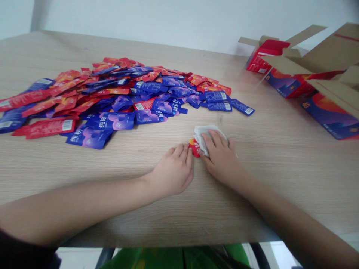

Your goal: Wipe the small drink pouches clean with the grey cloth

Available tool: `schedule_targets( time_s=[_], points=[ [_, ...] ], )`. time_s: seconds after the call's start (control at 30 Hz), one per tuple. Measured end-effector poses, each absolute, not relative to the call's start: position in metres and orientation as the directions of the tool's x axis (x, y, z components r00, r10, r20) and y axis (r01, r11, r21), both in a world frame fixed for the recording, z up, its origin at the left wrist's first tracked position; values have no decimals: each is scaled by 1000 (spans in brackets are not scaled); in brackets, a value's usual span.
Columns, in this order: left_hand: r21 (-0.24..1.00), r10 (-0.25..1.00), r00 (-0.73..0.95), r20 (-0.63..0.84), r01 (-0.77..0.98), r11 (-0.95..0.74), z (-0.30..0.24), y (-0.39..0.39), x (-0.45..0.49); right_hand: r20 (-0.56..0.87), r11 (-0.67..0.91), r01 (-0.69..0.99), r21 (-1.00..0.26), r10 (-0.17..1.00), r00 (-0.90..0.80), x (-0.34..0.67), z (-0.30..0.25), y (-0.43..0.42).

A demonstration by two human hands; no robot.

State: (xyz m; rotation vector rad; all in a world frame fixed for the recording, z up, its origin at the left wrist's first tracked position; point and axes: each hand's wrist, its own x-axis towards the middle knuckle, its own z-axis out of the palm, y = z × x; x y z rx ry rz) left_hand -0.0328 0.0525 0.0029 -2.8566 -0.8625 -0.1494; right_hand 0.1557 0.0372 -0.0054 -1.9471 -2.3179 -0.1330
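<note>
My left hand (175,170) rests on the wooden table (280,160) with its fingers curled and their tips on the edge of a small red packet (194,146). My right hand (220,157) lies over a white cloth (203,130) and presses it down onto the same red packet, fingers bent over the cloth. Most of the packet is hidden under the cloth and fingers. Beyond the hands spreads a large pile of flat red and blue packets (117,93).
Opened cardboard cartons (316,63) with red and blue printed sides lie at the far right of the table. A red box (262,56) stands among them. The table's near edge runs just below my forearms, with something green under it.
</note>
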Motion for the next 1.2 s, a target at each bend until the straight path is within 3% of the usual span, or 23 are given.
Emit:
schedule_targets(
  time_s=[0.17, 0.43, 0.67, 0.93, 1.13, 1.2],
  points=[
    [-100, 530, 837, 134, 543, -833, 4, 54, -33, 139, 344, 938, -35, 931, -336, 142, -3, 27],
    [-139, 538, 830, 144, 555, -820, 2, 52, -33, 134, 85, 996, 4, 987, -85, 166, -4, 40],
    [-113, 526, 840, 131, 540, -834, 6, 53, -32, 114, 316, 947, -50, 944, -309, 137, 1, 27],
    [-152, 538, 831, 144, 556, -817, 0, 53, -34, 93, 59, 998, 4, 994, -59, 171, -3, 41],
    [-123, 525, 839, 145, 541, -832, 3, 54, -33, 115, 323, 946, -33, 941, -318, 141, -2, 29],
    [-117, 527, 838, 143, 543, -831, 3, 54, -33, 109, 332, 943, -40, 939, -326, 142, -1, 28]
  ],
)
